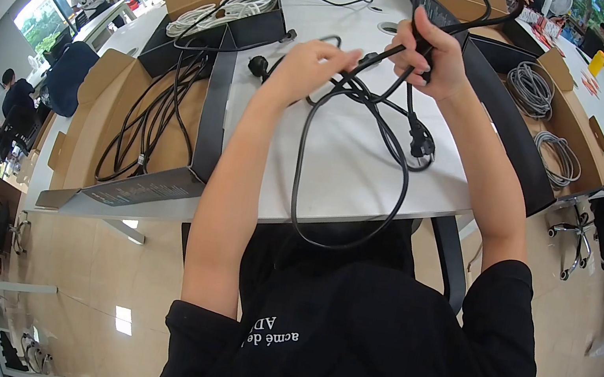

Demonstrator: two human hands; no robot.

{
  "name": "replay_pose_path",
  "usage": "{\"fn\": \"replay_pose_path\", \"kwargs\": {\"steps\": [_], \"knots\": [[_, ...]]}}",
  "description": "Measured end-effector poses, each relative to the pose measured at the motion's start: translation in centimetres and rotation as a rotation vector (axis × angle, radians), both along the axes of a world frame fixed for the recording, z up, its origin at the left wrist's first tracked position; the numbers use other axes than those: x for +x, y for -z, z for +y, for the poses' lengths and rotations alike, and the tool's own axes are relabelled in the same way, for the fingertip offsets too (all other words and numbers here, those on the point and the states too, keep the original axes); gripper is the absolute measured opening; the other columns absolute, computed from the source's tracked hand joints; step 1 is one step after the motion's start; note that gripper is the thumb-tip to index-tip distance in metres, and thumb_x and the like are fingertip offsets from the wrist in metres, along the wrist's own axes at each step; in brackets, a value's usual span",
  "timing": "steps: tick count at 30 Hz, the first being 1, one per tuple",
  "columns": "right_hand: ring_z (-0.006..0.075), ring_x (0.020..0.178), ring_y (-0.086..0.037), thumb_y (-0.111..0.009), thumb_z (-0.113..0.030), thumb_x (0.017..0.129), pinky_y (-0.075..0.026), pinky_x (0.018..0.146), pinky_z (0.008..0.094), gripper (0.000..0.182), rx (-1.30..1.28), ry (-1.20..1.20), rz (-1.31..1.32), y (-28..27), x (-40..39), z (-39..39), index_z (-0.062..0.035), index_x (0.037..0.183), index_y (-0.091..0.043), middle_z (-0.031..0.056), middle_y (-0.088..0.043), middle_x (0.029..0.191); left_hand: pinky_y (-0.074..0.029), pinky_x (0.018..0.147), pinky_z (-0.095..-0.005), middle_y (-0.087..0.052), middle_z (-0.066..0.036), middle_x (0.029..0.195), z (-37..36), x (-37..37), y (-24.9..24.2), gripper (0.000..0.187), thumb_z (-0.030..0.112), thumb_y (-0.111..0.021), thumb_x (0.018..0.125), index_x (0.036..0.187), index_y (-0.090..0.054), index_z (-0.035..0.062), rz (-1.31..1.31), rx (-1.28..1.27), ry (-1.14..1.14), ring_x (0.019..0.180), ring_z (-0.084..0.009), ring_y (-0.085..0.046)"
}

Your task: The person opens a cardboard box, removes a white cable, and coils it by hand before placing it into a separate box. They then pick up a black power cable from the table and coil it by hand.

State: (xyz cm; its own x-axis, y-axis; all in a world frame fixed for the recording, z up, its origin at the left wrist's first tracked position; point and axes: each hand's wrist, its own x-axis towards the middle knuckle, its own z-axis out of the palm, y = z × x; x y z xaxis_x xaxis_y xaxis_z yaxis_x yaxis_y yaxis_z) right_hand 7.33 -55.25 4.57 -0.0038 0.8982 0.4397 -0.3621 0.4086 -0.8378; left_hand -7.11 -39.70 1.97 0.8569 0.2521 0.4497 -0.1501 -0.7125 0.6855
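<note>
Above the table, my right hand [437, 58] is closed round several strands of black power cable [299, 156], thumb pointing up. Loops of this cable hang from it, the lowest dropping past the front edge of the table. My left hand [310, 70] is at the left side of the tangle, its fingers bent and pinched at a strand; part of the grip is hidden. A black plug [421, 143] dangles below my right hand. Another black plug [259, 66] rests just left of my left hand.
On the white table [430, 186], an open box [106, 96] with coiled black cables stands left, and a box with white cables [227, 12] lies behind it. At right, a box [571, 130] holds grey cable coils [530, 91]. Other people sit in the background.
</note>
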Motion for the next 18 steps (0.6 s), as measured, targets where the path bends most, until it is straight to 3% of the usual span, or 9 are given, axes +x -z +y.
{"fn": "replay_pose_path", "kwargs": {"steps": [3,4,7,11,14,18], "knots": [[0.0061,0.038,-0.023,-0.03,-0.043,0.093,-0.023,0.032,0.0176,0.048,0.059,0.015,0.018,0.1,0.9,0.2,-0.007,0.066,-0.045,-0.0029,-0.031,0.043,-0.037,0.048,-0.0315,-0.053,-0.01,0.053,0.1,1.0,0.6,0.049,0.046,-0.055,0.08,0.06,-0.061,0.0015,-0.011,0.269,-0.108,0.049,-0.0215,-0.049],[0.0068,0.038,-0.023,-0.03,-0.043,0.093,-0.023,0.032,0.0178,0.048,0.053,0.0,0.054,0.1,0.9,0.2,-0.007,0.066,-0.045,-0.0027,-0.03,0.042,-0.032,0.046,-0.0329,-0.044,-0.01,0.045,0.0,1.2,0.9,0.057,0.051,-0.055,0.078,0.052,-0.055,0.0005,-0.16,0.212,-0.123,0.044,-0.0237,-0.043],[0.0077,0.044,-0.027,-0.03,-0.043,0.093,-0.022,0.034,0.0181,0.047,0.066,-0.177,0.042,-0.2,1.2,0.1,-0.0072,0.067,-0.047,-0.0025,-0.031,0.041,-0.032,0.045,-0.0329,-0.043,-0.009,0.043,0.6,0.2,-0.4,0.061,0.057,-0.054,0.076,0.051,-0.054,0.0006,-0.064,0.201,-0.37,0.042,-0.0227,-0.041],[0.0075,0.044,-0.028,-0.029,-0.043,0.094,-0.02,0.034,0.0177,0.047,0.136,-0.182,-0.09,-1.6,0.7,-0.9,-0.0072,0.069,-0.047,-0.0017,-0.033,0.04,-0.031,0.046,-0.0328,-0.041,-0.006,0.042,2.1,0.0,-0.6,0.07,0.068,-0.05,0.071,0.046,-0.051,0.0027,-0.122,0.05,-0.679,0.043,-0.0212,-0.042],[0.0075,0.04,-0.029,-0.025,-0.043,0.094,-0.021,0.034,0.0181,0.048,0.182,-0.168,-0.147,-2.4,1.1,-1.9,-0.0067,0.068,-0.043,-0.0013,-0.036,0.038,-0.033,0.048,-0.0324,-0.044,-0.004,0.043,2.1,0.1,-1.0,0.072,0.072,-0.049,0.068,0.044,-0.05,0.0045,-0.13,-0.007,-0.733,0.044,-0.0206,-0.044],[0.0075,0.033,-0.028,-0.028,-0.046,0.093,-0.021,0.034,0.0186,0.047,0.296,-0.116,-0.189,-3.5,2.5,-4.1,-0.0086,0.07,-0.046,-0.0028,-0.037,0.036,-0.036,0.052,-0.0329,-0.048,-0.003,0.047,2.5,-0.1,-1.5,0.075,0.077,-0.047,0.065,0.046,-0.052,0.0049,-0.082,-0.031,-0.792,0.05,-0.02,-0.048]]}}
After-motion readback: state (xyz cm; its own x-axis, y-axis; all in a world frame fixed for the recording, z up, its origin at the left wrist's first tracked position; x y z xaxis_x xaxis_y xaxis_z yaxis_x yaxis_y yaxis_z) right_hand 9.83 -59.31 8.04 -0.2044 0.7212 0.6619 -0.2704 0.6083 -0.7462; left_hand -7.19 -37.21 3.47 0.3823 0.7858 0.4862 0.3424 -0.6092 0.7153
